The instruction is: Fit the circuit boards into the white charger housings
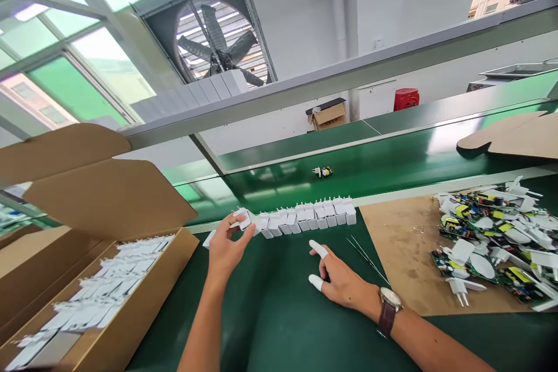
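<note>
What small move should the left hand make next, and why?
Probably set the charger in the left hand against the left end of the row of chargers: it is held right beside that end, and the right hand rests on the table.

You are working on a factory assembly line. Evidence: a long green conveyor belt runs past your counter. A large exhaust fan is set high in the wall. White chargers stand in a row, circuit boards lie heaped to your right, and a cardboard box holds white parts in bulk.
</note>
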